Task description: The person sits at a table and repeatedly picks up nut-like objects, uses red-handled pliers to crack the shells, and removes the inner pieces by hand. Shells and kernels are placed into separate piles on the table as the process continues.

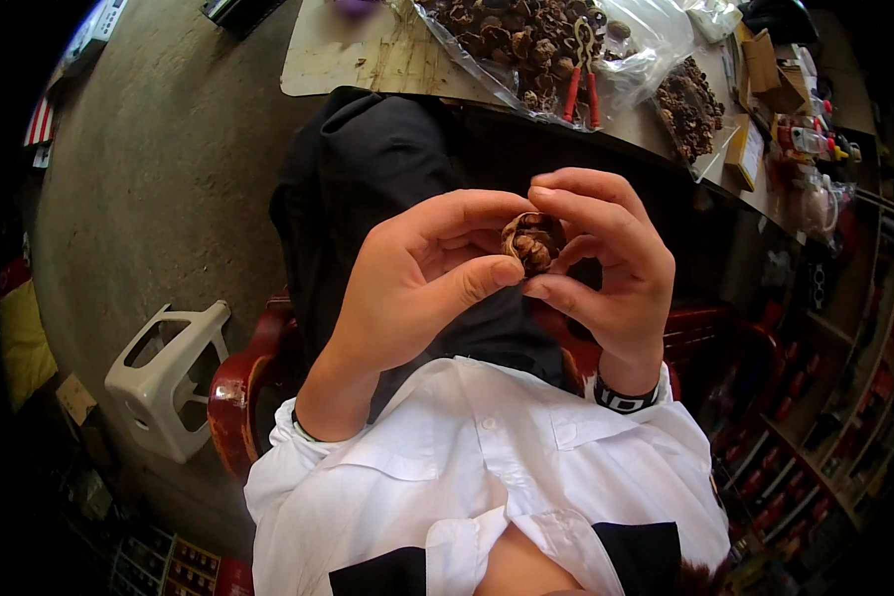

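from where i stand, a white plastic stool (159, 382) is on the concrete floor (169, 199) at far left, well apart from the seated person, beside the worn red armrest (236, 392) of the chair. next comes the pale counter (318, 55), just beyond the knees, probably so that everything on it is within easy reach. the left hand (407, 273) curls in above the lap, its thumb and forefinger pinching a walnut (534, 245) whose broken shell bares the wrinkled kernel. the walnut sits between both hands, its broken face turned up, i'd judge to keep the kernel in sight. behind it, on the counter, clear plastic holds a heap of brown shells (502, 45), and a red-handled nutcracker (581, 84) lies on top, perhaps to be handy. the right hand (621, 258) arches around the walnut's other side, fingers bent and loosely parted, thumb just below; i cannot tell how firmly they press. further right on the counter is a second pile of brown pieces (690, 107), then a yellow box (744, 151).
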`<state>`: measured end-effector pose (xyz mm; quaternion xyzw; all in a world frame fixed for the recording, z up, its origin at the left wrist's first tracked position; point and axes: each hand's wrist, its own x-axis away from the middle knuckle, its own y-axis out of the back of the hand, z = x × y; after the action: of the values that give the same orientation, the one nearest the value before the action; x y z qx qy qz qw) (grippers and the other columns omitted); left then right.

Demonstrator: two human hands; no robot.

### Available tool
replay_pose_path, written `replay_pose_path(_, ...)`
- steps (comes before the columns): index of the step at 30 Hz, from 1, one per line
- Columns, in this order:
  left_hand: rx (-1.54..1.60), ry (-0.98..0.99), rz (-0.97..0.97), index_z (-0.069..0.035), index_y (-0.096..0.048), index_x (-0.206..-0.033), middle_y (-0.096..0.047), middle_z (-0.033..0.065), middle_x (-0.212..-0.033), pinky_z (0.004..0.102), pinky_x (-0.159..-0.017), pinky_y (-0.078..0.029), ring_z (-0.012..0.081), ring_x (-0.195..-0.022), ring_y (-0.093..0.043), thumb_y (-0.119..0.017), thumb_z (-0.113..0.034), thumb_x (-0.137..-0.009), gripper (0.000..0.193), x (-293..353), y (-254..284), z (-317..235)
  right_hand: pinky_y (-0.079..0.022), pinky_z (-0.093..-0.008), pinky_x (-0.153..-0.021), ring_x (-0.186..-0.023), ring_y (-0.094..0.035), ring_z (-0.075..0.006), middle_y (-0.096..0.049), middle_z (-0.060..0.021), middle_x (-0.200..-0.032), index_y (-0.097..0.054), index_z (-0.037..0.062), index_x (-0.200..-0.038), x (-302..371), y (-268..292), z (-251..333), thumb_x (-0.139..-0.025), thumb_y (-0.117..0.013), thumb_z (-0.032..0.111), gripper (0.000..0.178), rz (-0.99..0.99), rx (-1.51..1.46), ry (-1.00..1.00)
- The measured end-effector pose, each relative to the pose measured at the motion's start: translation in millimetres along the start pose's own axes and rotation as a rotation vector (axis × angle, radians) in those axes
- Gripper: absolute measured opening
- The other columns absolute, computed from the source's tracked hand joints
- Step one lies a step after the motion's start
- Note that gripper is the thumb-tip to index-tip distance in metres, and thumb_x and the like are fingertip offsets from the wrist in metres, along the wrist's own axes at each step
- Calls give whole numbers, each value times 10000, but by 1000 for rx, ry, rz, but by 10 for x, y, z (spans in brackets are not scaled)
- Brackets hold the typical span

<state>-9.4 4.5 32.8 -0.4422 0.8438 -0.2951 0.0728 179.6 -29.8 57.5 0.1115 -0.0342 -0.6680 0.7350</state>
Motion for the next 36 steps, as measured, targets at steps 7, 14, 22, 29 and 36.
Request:
replay_pose_path(7, 24, 34, -20, 72, -525, -1215, -618, 130, -1095, 267, -852, -508, 155, -986, -603, -601, -44, -902, 343, 20, -40, 7, -529, -188, -622, -781, -611, -79, -555, -80, -1078, -676, 44, -1024, 39, -64, -34, -658, -798, -9, 389, -70, 45, 71)
replay_pose_path(14, 12, 33, -69, 72, -552, -1176, -644, 126, -1044, 264, -816, -522, 146, -942, -619, -589, -88, -921, 303, 7, -50, 42, -559, -218, -617, -736, -643, -124, -577, -81, -997, -669, 28, -986, 4, -170, -50, -643, -810, 15, 371, -126, 312, 204)
replay_pose_path(22, -56, -7, -93, 68, -626, -1092, -672, 122, -960, 243, -733, -541, 137, -840, -647, -604, -173, -923, 296, 46, -51, 20, -571, -215, -586, -729, -658, -127, -604, -96, -958, -683, 4, -981, -18, -133, -26, -628, -824, 14, 380, -96, 230, 213)
replay_pose_path(29, -97, -38, -101, 56, -652, -1067, -684, 103, -913, 214, -707, -528, 123, -804, -648, -621, -217, -913, 315, 48, -46, 32, -578, -220, -612, -762, -661, -130, -598, -106, -981, -674, -18, -971, 4, -140, -75, -633, -829, 22, 374, -101, 113, 166)
replay_pose_path(36, -118, -57, -109, 61, -649, -1074, -684, 100, -922, 215, -715, -524, 118, -805, -643, -606, -234, -920, 336, 43, -55, 79, -550, -202, -583, -745, -646, -115, -602, -96, -970, -677, -4, -965, 30, -144, -131, -617, -846, 45, 390, -149, 153, 213)
